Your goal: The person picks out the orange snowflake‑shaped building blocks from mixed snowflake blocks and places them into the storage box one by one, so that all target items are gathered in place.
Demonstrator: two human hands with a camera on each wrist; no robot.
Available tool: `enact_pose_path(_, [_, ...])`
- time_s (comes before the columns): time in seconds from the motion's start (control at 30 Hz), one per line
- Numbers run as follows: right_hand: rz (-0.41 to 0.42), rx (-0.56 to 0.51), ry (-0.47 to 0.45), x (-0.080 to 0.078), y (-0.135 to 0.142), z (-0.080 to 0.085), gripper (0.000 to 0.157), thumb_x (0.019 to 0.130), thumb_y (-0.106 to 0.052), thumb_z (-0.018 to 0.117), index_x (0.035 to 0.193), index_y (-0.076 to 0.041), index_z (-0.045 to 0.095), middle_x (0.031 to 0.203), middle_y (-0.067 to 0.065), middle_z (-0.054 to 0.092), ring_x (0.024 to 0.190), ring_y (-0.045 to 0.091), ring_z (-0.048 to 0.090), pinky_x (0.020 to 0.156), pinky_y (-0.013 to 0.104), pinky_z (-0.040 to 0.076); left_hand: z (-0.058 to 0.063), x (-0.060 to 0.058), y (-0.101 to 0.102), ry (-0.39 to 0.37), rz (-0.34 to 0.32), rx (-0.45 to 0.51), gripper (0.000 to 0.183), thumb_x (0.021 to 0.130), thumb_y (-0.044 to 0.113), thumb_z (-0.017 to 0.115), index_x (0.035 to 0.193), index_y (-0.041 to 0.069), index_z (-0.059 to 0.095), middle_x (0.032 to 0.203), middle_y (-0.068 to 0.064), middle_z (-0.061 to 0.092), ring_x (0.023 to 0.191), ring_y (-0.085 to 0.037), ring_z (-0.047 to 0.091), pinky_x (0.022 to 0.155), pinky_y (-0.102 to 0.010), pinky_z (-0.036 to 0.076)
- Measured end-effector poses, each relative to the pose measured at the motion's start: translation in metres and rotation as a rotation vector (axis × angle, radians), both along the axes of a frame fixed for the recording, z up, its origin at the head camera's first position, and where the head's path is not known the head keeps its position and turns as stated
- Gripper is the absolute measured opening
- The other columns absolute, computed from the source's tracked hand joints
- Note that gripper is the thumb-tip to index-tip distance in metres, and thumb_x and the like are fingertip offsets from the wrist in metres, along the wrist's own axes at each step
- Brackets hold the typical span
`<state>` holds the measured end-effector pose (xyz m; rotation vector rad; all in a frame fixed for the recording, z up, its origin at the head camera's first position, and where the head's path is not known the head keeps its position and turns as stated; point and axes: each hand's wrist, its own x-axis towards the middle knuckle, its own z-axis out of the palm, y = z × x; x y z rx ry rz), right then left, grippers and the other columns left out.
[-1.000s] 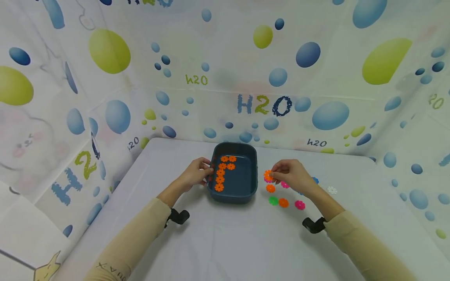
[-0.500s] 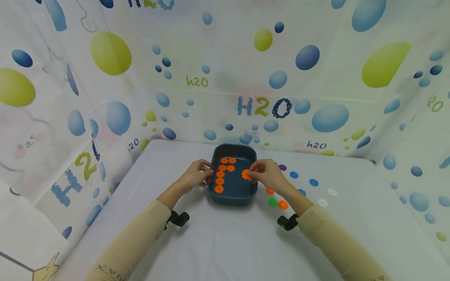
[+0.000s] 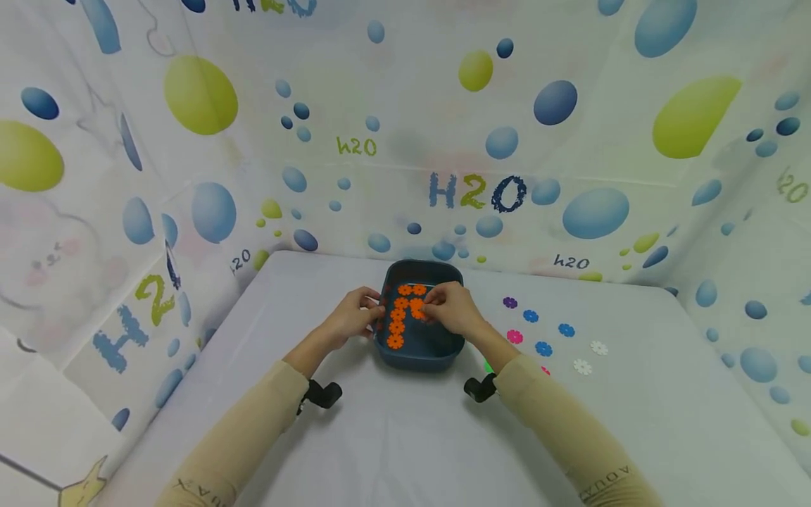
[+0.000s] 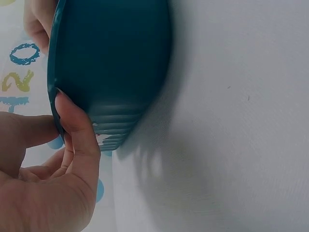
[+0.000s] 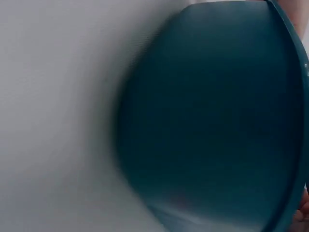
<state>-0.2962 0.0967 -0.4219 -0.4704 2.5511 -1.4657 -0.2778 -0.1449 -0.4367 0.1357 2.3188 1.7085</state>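
A dark teal plastic bin (image 3: 421, 361) stands on the white-covered table, with several orange flower-shaped pieces (image 3: 395, 327) lying along its left side. My left hand (image 3: 352, 313) grips the bin's left rim. In the left wrist view, that hand (image 4: 63, 159) pinches the rim (image 4: 52, 72) between thumb and fingers. Over the inside of the bin, my right hand (image 3: 453, 310) pinches an orange flower piece (image 3: 418, 313), which overlaps the orange pieces there. The right wrist view is mostly filled by the bin's outer wall (image 5: 207, 116), with only bits of hands at the right edge.
Right of the bin lie loose flower pieces: purple (image 3: 510, 303), several blue (image 3: 543, 348), pink (image 3: 514, 336) and white (image 3: 598, 348). A green piece (image 3: 488, 367) is partly hidden by the right forearm. A patterned curtain (image 3: 405, 141) rises behind the table (image 3: 355, 436).
My right hand has carried an orange flower piece leftward from the loose pieces, over the right rim, to the orange pieces inside the bin. My left hand keeps its hold on the rim.
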Motion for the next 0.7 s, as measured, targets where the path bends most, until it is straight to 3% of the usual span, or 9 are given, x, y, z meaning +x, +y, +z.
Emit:
enact_pose_path(0.23, [-0.055,-0.006,0.006,-0.008,-0.017,-0.003,0.005,0.094,0.001,0.069,0.097,0.005,0.070,0.083,0.014,0.075,0.071,0.024,0.074,0.070,0.037,0.063,0.007,-0.001,-0.003,0.017,-0.032,-0.010,0.035,0.106,0.007,0.054,0.137,-0.007,0.046,0.107,-0.018,0.056,0.080,-0.021,0.061,0.059,-0.028,0.058])
enact_pose_path(0.43, [-0.104,0.003,-0.027,-0.010,-0.027,-0.016,0.004,0.092,0.002,0.069,0.094,0.006,0.069,0.081,0.014,0.074,0.068,0.022,0.074,0.065,0.032,0.063,0.011,0.002,-0.003,0.004,-0.034,-0.028,0.033,0.105,0.007,0.054,0.134,-0.007,0.047,0.103,-0.016,0.057,0.076,-0.021,0.060,0.057,-0.029,0.059])
enact_pose_path(0.7, [-0.207,0.211,-0.002,-0.006,-0.035,-0.024,0.003,0.090,-0.002,0.070,0.089,0.001,0.070,0.083,0.011,0.071,0.067,0.018,0.067,0.062,0.029,0.057,0.008,0.007,-0.005,-0.001,-0.024,-0.046,0.036,0.105,0.007,0.055,0.137,-0.008,0.047,0.104,-0.018,0.058,0.080,-0.022,0.062,0.059,-0.030,0.060])
